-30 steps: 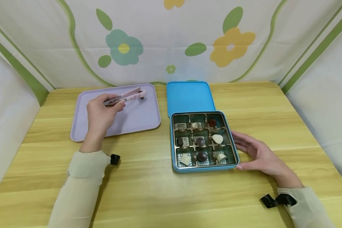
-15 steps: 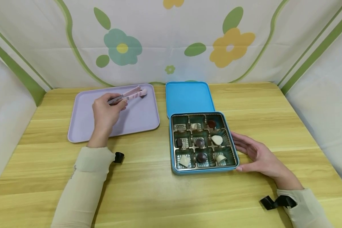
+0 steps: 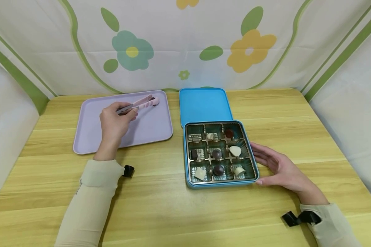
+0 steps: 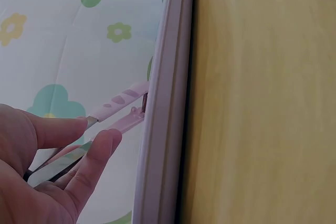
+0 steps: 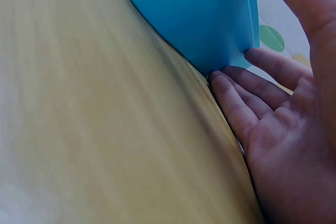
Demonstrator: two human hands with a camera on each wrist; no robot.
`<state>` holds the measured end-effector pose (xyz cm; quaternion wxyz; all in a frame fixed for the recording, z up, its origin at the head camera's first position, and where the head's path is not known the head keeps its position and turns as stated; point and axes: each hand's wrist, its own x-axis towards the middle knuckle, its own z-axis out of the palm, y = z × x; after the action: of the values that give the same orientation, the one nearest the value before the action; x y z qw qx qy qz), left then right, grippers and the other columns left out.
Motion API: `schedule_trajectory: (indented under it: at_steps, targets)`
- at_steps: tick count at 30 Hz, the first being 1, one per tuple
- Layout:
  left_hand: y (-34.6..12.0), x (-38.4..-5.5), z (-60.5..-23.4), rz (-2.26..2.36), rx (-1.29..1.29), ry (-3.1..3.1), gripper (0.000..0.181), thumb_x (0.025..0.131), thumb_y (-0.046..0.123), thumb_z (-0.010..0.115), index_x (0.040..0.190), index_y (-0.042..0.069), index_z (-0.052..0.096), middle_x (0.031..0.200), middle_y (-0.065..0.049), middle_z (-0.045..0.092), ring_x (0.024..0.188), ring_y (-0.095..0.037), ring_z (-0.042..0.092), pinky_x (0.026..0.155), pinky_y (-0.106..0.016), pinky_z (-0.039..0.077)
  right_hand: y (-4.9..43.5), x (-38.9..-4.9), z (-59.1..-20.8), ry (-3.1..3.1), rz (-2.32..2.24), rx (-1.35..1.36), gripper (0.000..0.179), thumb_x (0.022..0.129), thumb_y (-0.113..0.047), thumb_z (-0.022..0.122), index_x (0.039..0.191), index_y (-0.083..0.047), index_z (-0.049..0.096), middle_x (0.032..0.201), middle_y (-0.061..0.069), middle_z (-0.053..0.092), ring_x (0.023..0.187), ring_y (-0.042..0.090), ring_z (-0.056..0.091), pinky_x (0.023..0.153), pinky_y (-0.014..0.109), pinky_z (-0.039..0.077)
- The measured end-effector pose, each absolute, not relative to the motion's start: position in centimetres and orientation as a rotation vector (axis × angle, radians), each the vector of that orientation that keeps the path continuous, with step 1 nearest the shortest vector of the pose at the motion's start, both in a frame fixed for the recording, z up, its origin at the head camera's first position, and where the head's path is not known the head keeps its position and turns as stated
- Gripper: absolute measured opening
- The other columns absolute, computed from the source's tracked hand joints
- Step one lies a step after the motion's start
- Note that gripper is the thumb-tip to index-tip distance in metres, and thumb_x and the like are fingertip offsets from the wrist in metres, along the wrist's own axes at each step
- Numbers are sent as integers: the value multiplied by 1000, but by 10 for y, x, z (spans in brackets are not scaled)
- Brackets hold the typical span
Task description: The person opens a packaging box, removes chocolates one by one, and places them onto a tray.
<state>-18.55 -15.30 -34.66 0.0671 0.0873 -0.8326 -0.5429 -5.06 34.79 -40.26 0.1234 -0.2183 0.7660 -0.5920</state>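
My left hand holds a pair of tongs with pink patterned tips over the lilac tray. Between the tips is a small dark brown piece, likely a chocolate, mostly hidden by the tips; whether it touches the tray I cannot tell. At the right side of the blue tin, my right hand rests its fingertips and thumb against the wall, fingers fairly straight. Inside the tin, a compartmented insert bears several dark and white chocolates, one compartment at back left showing none.
Behind the tin lies its blue lid, partly under or against the tin's back edge. The wooden table ends at a white flowered cloth, which also hangs at both sides.
My left hand has shifted a little right with the tongs, and the tips with the brown piece have come lower over the tray. The right hand and tin stay nearly still.
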Motion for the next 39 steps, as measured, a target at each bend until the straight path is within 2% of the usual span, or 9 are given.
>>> schedule_trajectory:
  at_steps: [27,39]
  targets:
    - [-150,-187,-348,-1649,285,-2467,37,100,13,78,132,-4,72,124,-26,77,68,11,68,75,-11,62,348,-50,-403,2244,-1725,-614,103,77,23,81,166,4,32,171,-3,44,148,2,53,120,15,44]
    - [-150,-186,-346,-1697,258,-2375,35,99,13,79,128,-5,73,122,-25,76,70,10,70,76,-11,62,348,-51,-402,2243,-1727,-616,103,77,24,81,166,5,31,169,-7,45,146,2,54,119,16,44]
